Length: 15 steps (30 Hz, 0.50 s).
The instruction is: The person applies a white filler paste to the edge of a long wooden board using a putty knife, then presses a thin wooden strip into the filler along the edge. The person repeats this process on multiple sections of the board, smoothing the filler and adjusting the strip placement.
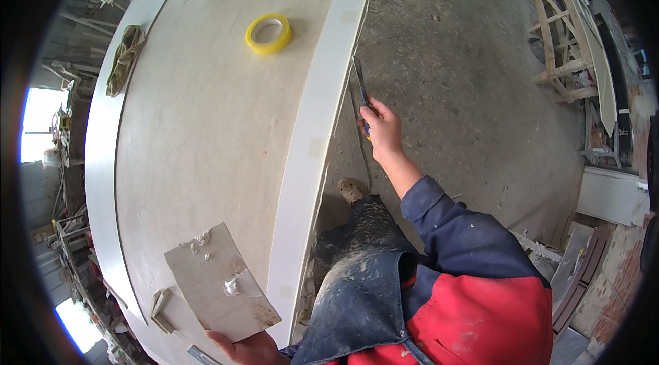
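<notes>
My left hand (248,348) is closed on the lower edge of a flat rectangular board (209,272), which it holds tilted above the large panel (213,124). White paste (241,285) lies on the board in a few lumps. In my right hand (382,130) is a slim putty knife (361,80), its dark blade pointing away from me and its handle partly hidden by my fingers. The blade's tip is at the right edge of the white border strip (312,107); whether it touches I cannot tell.
On the panel lie a yellow tape roll (269,33), a crumpled cloth (125,61) and a small wooden frame piece (160,311). A wooden trestle (559,35) stands at the far right on the speckled concrete floor (453,76). Cluttered shelving (75,241) runs along the left.
</notes>
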Each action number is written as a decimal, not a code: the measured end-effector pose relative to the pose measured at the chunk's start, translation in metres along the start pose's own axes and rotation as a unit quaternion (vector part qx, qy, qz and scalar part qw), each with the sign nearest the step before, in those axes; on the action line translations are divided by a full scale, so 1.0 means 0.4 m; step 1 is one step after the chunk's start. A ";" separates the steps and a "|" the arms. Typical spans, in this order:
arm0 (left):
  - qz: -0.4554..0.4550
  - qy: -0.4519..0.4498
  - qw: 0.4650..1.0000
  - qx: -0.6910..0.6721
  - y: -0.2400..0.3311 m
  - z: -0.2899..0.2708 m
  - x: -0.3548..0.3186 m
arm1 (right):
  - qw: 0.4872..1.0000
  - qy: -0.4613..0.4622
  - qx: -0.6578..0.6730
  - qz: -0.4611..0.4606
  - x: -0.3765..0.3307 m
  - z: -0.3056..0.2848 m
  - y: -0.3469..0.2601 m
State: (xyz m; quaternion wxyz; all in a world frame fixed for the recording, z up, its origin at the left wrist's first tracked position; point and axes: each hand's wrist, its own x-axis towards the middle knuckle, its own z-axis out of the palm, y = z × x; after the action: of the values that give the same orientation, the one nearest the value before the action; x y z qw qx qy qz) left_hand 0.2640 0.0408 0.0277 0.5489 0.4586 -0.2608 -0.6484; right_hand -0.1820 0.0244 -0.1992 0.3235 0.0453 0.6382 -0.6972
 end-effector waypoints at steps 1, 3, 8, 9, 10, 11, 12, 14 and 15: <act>-0.001 -0.007 1.000 -0.003 0.004 -0.009 0.000 | 1.000 0.008 -0.007 -0.002 -0.008 -0.003 0.013; -0.005 -0.021 1.000 -0.012 0.016 -0.031 0.001 | 0.999 0.032 -0.020 0.011 -0.017 -0.012 0.026; -0.008 -0.068 0.997 -0.025 0.048 -0.138 -0.010 | 0.998 0.014 0.058 0.005 -0.115 -0.054 0.032; -0.010 -0.070 0.997 -0.031 0.054 -0.169 -0.019 | 0.997 -0.006 0.071 0.010 -0.167 -0.055 0.017; -0.011 -0.066 0.997 -0.034 0.060 -0.201 -0.029 | 0.996 -0.027 0.085 0.015 -0.214 -0.056 0.016; -0.014 -0.064 0.997 -0.038 0.068 -0.236 -0.035 | 0.993 -0.054 0.104 0.025 -0.256 -0.064 0.033; -0.017 -0.061 0.997 -0.041 0.075 -0.268 -0.042 | 0.989 -0.082 0.122 0.034 -0.299 -0.070 0.051; -0.026 -0.089 0.995 -0.038 0.095 -0.315 -0.052 | 0.983 -0.105 0.142 0.046 -0.365 -0.079 0.082; -0.032 -0.103 0.994 -0.034 0.104 -0.330 -0.054 | 0.983 -0.101 0.144 0.049 -0.394 -0.080 0.096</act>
State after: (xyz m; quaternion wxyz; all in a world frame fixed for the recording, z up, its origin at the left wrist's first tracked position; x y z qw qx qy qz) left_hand 0.3992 0.0721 0.0108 0.5132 0.3783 -0.2790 -0.7181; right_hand -0.0497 0.1167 -0.1629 0.4099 0.0521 0.4924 -0.7660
